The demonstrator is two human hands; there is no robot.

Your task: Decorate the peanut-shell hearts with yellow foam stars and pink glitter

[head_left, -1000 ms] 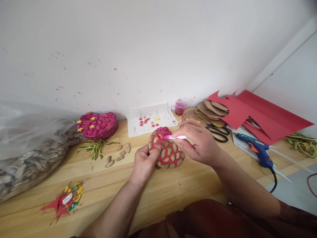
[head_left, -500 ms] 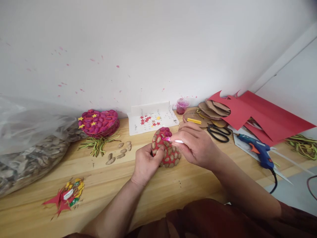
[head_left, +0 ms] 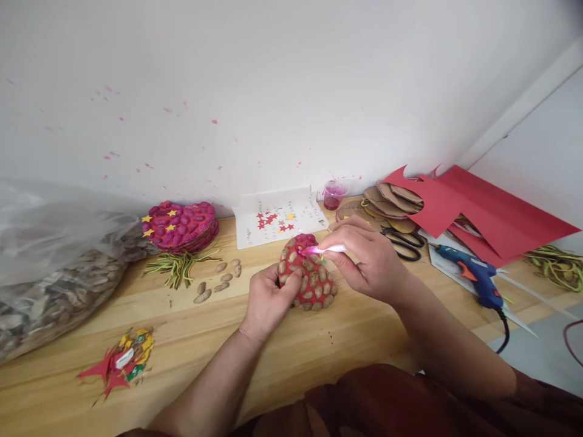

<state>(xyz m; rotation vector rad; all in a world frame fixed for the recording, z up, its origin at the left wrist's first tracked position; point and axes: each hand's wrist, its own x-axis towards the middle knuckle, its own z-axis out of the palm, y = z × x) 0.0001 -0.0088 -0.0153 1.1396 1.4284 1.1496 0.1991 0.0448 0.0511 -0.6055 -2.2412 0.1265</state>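
My left hand (head_left: 268, 300) grips the lower left edge of a red disc (head_left: 308, 274) covered with peanut shells, tilted up off the wooden table (head_left: 228, 340). Shells at the disc's top are painted magenta. My right hand (head_left: 364, 258) pinches a thin white brush (head_left: 328, 249) whose pink tip touches the upper part of the disc.
Finished magenta discs with yellow stars (head_left: 180, 226) lie at the back left over green strips. Loose peanut shells (head_left: 218, 280) sit nearby, a plastic bag of shells (head_left: 50, 273) far left. Paint cup (head_left: 333, 195), star sheet (head_left: 277, 220), scissors (head_left: 401, 243), glue gun (head_left: 473, 276) and red paper (head_left: 478, 215) lie right.
The brush tip has shifted slightly over the disc's top shells. The disc has tilted a little in my left hand's grip.
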